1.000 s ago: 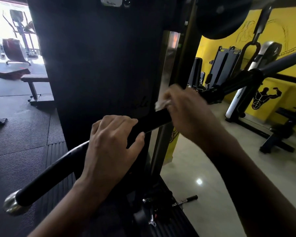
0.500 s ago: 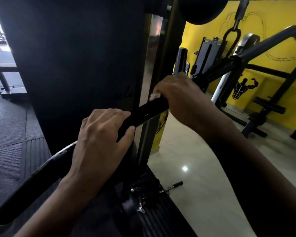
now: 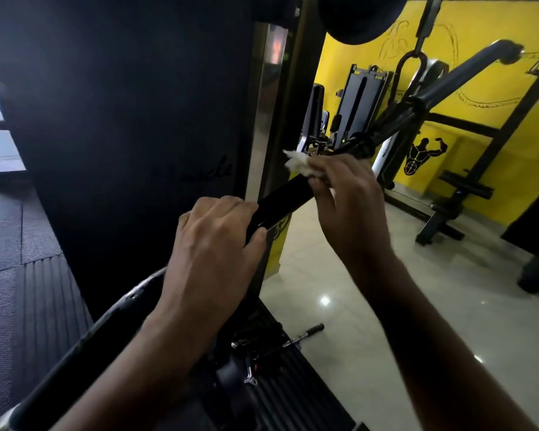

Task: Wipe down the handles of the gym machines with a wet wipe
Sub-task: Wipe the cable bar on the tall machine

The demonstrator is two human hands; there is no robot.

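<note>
A long black pull-down bar [image 3: 283,197] runs diagonally from lower left to upper right in front of a black machine tower. My left hand [image 3: 212,244] grips the bar near its middle, fingers curled over the top and thumb underneath. Just up the bar, my right hand [image 3: 346,197] pinches a crumpled white wet wipe [image 3: 297,163] at its fingertips, right above the bar's black grip. The wipe sticks out past the fingers to the left. The bar's centre clamp [image 3: 363,146] hangs from a cable hook right behind that hand.
The black tower [image 3: 131,126] with a chrome strip [image 3: 266,98] stands close ahead. A weight pin [image 3: 305,334] lies on the machine base below. Glossy tiled floor [image 3: 371,321] spreads right toward a yellow wall [image 3: 479,32] with black benches. Rubber matting [image 3: 19,275] covers the left.
My right hand has loosened from wrapping the bar and now shows the wipe pinched at its fingertips, slightly above the grip. The view has shifted right; my left hand keeps its hold.
</note>
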